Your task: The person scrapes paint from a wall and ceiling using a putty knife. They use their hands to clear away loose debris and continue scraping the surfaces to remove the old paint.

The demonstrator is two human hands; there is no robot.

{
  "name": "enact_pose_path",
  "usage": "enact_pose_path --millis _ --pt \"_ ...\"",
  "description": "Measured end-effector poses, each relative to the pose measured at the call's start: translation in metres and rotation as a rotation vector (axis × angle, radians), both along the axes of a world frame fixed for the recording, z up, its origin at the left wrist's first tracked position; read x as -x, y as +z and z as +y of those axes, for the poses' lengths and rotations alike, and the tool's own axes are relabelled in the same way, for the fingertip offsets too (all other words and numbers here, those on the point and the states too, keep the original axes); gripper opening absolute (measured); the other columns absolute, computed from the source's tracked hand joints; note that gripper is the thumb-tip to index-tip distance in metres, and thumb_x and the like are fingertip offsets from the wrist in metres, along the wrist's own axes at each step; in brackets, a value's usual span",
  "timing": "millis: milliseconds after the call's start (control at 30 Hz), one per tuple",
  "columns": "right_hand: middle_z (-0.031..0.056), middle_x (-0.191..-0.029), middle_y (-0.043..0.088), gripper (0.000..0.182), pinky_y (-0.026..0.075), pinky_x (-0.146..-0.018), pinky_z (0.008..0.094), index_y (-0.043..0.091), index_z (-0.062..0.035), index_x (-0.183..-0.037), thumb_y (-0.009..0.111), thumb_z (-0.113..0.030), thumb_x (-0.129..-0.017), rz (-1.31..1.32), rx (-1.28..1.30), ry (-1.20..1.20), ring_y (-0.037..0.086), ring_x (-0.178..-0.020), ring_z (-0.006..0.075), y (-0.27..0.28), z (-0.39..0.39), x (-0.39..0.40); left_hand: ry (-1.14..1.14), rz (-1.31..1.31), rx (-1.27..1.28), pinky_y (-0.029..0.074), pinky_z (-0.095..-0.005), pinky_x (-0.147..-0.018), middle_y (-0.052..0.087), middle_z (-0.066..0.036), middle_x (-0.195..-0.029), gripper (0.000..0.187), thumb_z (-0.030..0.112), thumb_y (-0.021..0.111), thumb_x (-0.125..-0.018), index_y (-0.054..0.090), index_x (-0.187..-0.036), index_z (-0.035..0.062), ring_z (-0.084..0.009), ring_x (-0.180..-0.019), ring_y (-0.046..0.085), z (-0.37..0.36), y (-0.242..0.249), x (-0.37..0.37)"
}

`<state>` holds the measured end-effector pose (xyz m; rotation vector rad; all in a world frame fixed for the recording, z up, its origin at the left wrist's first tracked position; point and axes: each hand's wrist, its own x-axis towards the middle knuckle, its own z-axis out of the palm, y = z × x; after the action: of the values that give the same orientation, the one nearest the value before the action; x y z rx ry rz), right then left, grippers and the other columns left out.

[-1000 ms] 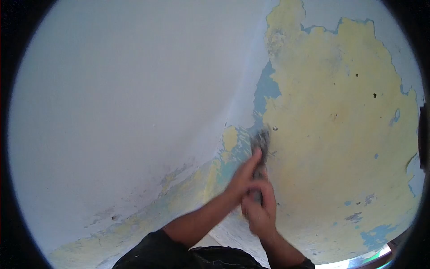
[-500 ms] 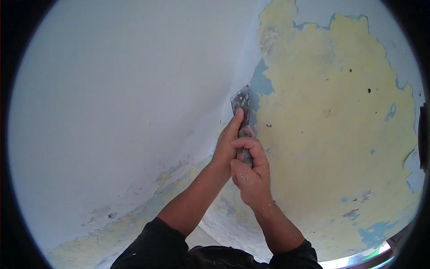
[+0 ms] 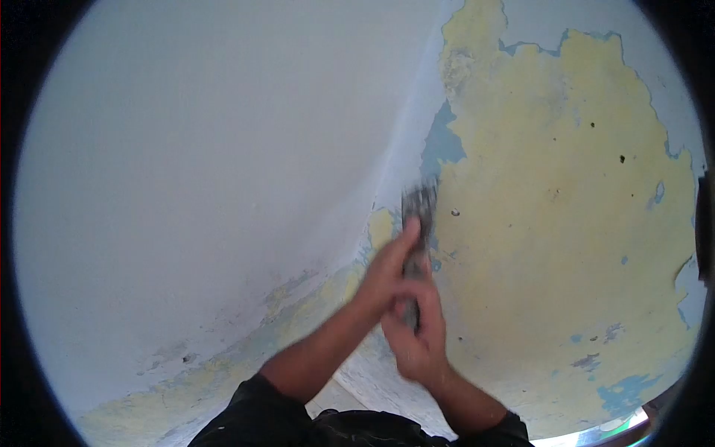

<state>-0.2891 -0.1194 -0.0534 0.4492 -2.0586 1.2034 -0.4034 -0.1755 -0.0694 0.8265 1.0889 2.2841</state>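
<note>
A scraper (image 3: 419, 205) with a worn, motion-blurred blade points up at the wall near the corner. My left hand (image 3: 391, 270) is closed on it, with the thumb laid along the blade's base. Lower down, my right hand (image 3: 418, 328) wraps round the handle. Just above the blade is a patch of blue paint (image 3: 444, 140) beside white coating. Peeled yellow wall (image 3: 536, 223) spreads to the right of the tool.
A smooth white wall (image 3: 201, 149) fills the left side, meeting the peeled wall at a corner. Yellow and blue patches run along its lower edge. At the right edge stands a dark object (image 3: 703, 231). Small holes dot the yellow surface.
Both hands and the scraper have moved down the wall, away from the blue patch. The view has shifted slightly, and the blade now looks blurred.
</note>
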Motion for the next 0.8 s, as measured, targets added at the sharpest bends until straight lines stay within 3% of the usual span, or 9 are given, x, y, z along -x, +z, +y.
enact_pose_path --millis 33,167,233,367,433,567,633,733,800 --pt "0.0101 -0.099 0.057 0.029 0.046 -0.087 0.0351 0.055 -0.0024 -0.117 0.059 0.001 -0.088 -0.036 0.033 0.028 0.056 -0.091 0.0199 -0.025 0.002 -0.022 0.178 0.241 0.025 0.043 -0.0241 -0.056 0.057 0.001 -0.076 0.040 0.049 0.050 -0.105 0.060 -0.087 0.0141 -0.0096 -0.065 0.055 0.003 -0.016 -0.013" --pt "0.0020 -0.095 0.053 0.033 0.041 -0.093 0.0307 0.057 -0.0040 -0.113 0.058 0.000 -0.080 -0.066 0.054 -0.148 0.050 -0.087 0.0137 -0.035 0.012 -0.005 0.266 0.163 0.106 0.042 -0.0238 -0.054 0.055 0.001 -0.075 0.040 0.049 0.051 -0.104 0.060 -0.087 0.0143 -0.0096 -0.063 0.053 0.015 -0.024 -0.018" --pt "0.0025 -0.096 0.052 0.033 0.042 -0.090 0.0302 0.058 -0.0033 -0.113 0.058 0.001 -0.081 -0.174 0.189 -0.063 0.051 -0.088 0.0143 -0.011 0.015 0.016 0.027 -0.277 0.094 0.048 -0.0280 -0.068 0.059 -0.002 -0.082 0.043 0.049 0.052 -0.104 0.064 -0.100 0.0080 -0.0128 -0.075 0.058 0.011 0.011 0.010" --pt "0.0033 -0.101 0.052 0.034 0.042 -0.084 0.0296 0.057 -0.0047 -0.116 0.056 0.002 -0.083 -0.202 0.095 -0.006 0.049 -0.088 0.0134 -0.003 0.000 0.005 -0.116 -0.296 0.042 0.049 -0.0287 -0.076 0.061 -0.002 -0.088 0.045 0.050 0.056 -0.101 0.064 -0.107 0.0061 -0.0138 -0.083 0.060 0.005 -0.022 0.018" --pt "0.0031 -0.101 0.052 0.035 0.042 -0.084 0.0292 0.056 -0.0052 -0.117 0.056 0.003 -0.083 -0.190 0.042 -0.018 0.049 -0.087 0.0128 -0.038 -0.001 -0.025 0.655 0.511 -0.023 0.043 -0.0242 -0.051 0.063 -0.003 -0.079 0.056 0.063 0.055 -0.097 0.063 -0.092 0.0081 -0.0115 -0.063 0.058 0.026 -0.074 -0.010" --pt "0.0029 -0.101 0.052 0.037 0.042 -0.084 0.0297 0.056 -0.0057 -0.118 0.059 0.002 -0.082 -0.197 0.244 -0.016 0.049 -0.087 0.0119 -0.049 0.012 -0.014 0.315 0.273 0.136 0.041 -0.0242 -0.049 0.060 -0.002 -0.078 0.057 0.064 0.054 -0.097 0.062 -0.087 0.0080 -0.0104 -0.060 0.055 0.014 -0.027 -0.028" --pt "0.0027 -0.100 0.052 0.038 0.042 -0.085 0.0302 0.056 -0.0057 -0.118 0.061 0.002 -0.081 -0.230 0.284 -0.066 0.048 -0.087 0.0116 -0.023 0.018 0.009 0.033 -0.254 0.043 0.048 -0.0248 -0.072 0.062 -0.001 -0.090 0.044 0.048 0.055 -0.103 0.061 -0.113 0.0051 -0.0122 -0.082 0.059 0.022 -0.003 0.009" --pt "0.0022 -0.099 0.052 0.037 0.043 -0.081 0.0292 0.056 -0.0056 -0.117 0.062 0.000 -0.081 -0.281 0.309 0.036 0.048 -0.085 0.0102 -0.006 0.008 0.010 -0.045 -0.269 0.113 0.047 -0.0245 -0.071 0.062 0.000 -0.089 0.046 0.049 0.050 -0.105 0.061 -0.113 0.0052 -0.0096 -0.081 0.059 -0.004 0.010 0.012" --pt "0.0016 -0.096 0.053 0.037 0.044 -0.073 0.0270 0.056 -0.0056 -0.117 0.062 0.000 -0.081 -0.047 -0.033 -0.042 0.048 -0.081 0.0089 -0.029 0.008 -0.006 0.043 -0.105 0.141 0.046 -0.0243 -0.067 0.061 0.000 -0.085 0.045 0.052 0.051 -0.103 0.061 -0.105 0.0076 -0.0094 -0.076 0.058 -0.005 -0.023 -0.017"
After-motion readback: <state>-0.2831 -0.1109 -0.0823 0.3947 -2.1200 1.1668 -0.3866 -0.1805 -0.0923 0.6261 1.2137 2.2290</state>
